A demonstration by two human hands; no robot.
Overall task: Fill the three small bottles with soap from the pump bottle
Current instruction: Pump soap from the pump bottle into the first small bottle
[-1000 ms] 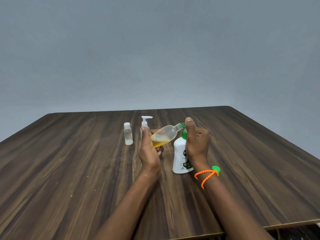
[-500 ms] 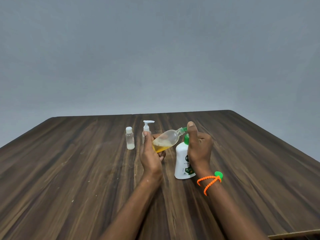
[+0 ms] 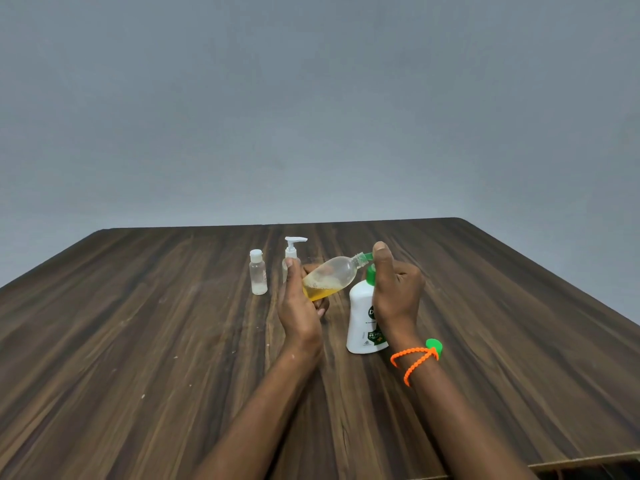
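My left hand [image 3: 300, 308] grips a clear small bottle [image 3: 330, 277] tilted on its side, amber soap pooled in its lower end. Its open neck meets the green nozzle of the white pump bottle [image 3: 363, 320], which stands on the table. My right hand [image 3: 394, 292] is wrapped round the pump head, thumb on top. A small capped clear bottle [image 3: 258, 273] stands upright to the left. Beside it stands a small bottle with a white pump top [image 3: 292, 252], partly hidden by my left hand.
Everything sits near the middle of a dark wooden table [image 3: 138, 341] before a plain grey wall. The table's front edge shows at the lower right. An orange and green band [image 3: 417, 356] circles my right wrist.
The hands and bottles keep the same pose. The view has shifted slightly, so the group sits a little lower in frame.
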